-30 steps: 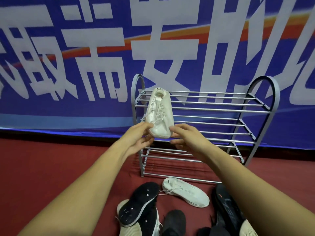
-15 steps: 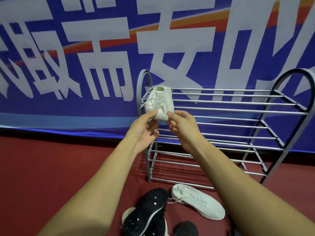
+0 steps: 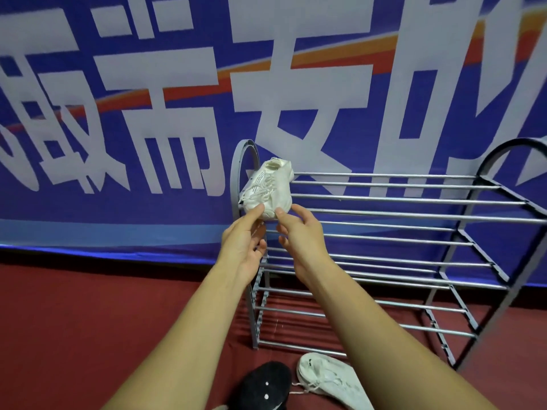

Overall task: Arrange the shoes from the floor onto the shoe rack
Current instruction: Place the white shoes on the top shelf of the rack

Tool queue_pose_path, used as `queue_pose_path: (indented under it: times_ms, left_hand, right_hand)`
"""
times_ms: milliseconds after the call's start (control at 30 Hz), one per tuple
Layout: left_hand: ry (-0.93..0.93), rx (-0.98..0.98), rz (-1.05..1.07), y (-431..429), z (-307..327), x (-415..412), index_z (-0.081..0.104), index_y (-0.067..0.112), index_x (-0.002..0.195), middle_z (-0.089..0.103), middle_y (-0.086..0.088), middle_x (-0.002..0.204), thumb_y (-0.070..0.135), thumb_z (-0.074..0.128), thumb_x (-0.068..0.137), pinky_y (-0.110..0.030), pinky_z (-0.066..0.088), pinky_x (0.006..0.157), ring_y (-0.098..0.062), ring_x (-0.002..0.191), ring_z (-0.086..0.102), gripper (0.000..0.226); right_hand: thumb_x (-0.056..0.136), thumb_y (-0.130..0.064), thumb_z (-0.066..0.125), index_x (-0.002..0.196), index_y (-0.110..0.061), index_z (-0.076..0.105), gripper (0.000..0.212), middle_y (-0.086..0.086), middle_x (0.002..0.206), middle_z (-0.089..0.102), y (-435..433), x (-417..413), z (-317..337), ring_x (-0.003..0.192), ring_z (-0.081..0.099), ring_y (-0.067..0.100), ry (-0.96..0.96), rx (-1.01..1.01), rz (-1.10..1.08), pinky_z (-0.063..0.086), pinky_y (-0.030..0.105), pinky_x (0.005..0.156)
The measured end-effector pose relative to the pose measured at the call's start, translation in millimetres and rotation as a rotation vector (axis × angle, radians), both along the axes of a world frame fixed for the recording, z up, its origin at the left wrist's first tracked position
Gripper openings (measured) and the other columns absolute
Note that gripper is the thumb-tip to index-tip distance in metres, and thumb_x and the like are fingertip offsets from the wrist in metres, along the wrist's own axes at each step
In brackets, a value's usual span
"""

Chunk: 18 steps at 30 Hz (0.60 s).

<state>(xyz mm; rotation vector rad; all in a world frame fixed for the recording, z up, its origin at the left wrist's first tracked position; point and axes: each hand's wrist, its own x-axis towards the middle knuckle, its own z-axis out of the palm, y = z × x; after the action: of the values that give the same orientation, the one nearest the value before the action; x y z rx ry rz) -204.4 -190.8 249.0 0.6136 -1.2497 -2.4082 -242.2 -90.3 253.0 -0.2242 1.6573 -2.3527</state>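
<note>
The white shoe (image 3: pixel 268 187) sits on the top tier of the shoe rack (image 3: pixel 414 213), at the rack's left end, close against the left arched side frame, with its opening toward the back of the rack and its toe toward the front edge. Task status, judged from this layout: one shoe is placed, and every other visible tier of the rack is bare. At least two shoes lie on the floor (image 3: pixel 88 321) in front of the rack: a second white shoe (image 3: pixel 331 380), probably the mate of the placed one, and a black shoe (image 3: pixel 263 386) turned sole-up just to its left. More may lie below the edge of the view. Both hands are at the front of the rack's top tier, directly at the toe of the placed shoe. The left hand (image 3: pixel 245 244) touches the toe with its thumb tip, fingers loosely relaxed beneath. The right hand (image 3: pixel 302 241) touches the toe with thumb and forefinger tips, other fingers loosely spread. Neither hand wraps the shoe; the contact reads as a final alignment.
</note>
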Motion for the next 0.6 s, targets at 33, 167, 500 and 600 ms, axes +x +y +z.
queue_pose_path:
  times_ms: [33, 167, 500, 600]
  left_hand:
    - [-0.008, -0.011, -0.007, -1, 0, -3, 0.071, 0.017, 0.101, 0.072, -0.004, 0.107, 0.027, 0.079, 0.079, -0.022, 0.036, 0.055, -0.011, 0.087, 0.061, 0.025]
    - [-0.06, -0.055, -0.045, -4, 5, -1, 0.07, 0.02, 0.103, 0.072, 0.001, 0.099, 0.033, 0.078, 0.08, -0.021, 0.036, 0.054, -0.008, 0.077, 0.059, 0.028]
    - [-0.265, -0.617, -0.34, 1, -31, 33, 0.069, 0.018, 0.107, 0.071, -0.001, 0.102, 0.048, 0.071, 0.083, -0.027, 0.044, 0.067, -0.016, 0.087, 0.065, 0.038]
    - [-0.413, -1.009, -0.584, 8, -53, 45, 0.069, 0.01, 0.088, 0.065, -0.005, 0.082, 0.048, 0.071, 0.081, -0.028, 0.044, 0.065, -0.022, 0.074, 0.061, 0.039]
  right_hand:
    - [0.093, -0.023, 0.068, 0.126, -0.018, 0.057, 0.035, -0.003, 0.099, 0.071, -1, -4, 1, 0.079, 0.063, 0.009, 0.007, 0.021, -0.008, 0.05, 0.028, 0.073]
    - [0.094, -0.023, 0.066, 0.125, -0.018, 0.056, 0.033, -0.002, 0.099, 0.069, -3, -7, 9, 0.07, 0.061, 0.01, 0.045, 0.132, -0.019, 0.046, 0.026, 0.062]
    - [0.097, -0.025, 0.062, 0.113, -0.012, 0.063, 0.021, 0.011, 0.103, 0.069, 69, 31, 2, 0.069, 0.062, 0.017, 0.119, 0.611, 0.08, 0.045, 0.024, 0.058]
    - [0.097, -0.018, 0.062, 0.112, -0.004, 0.064, 0.021, 0.014, 0.095, 0.065, 110, 49, -20, 0.064, 0.06, 0.017, 0.101, 0.833, 0.103, 0.045, 0.023, 0.055]
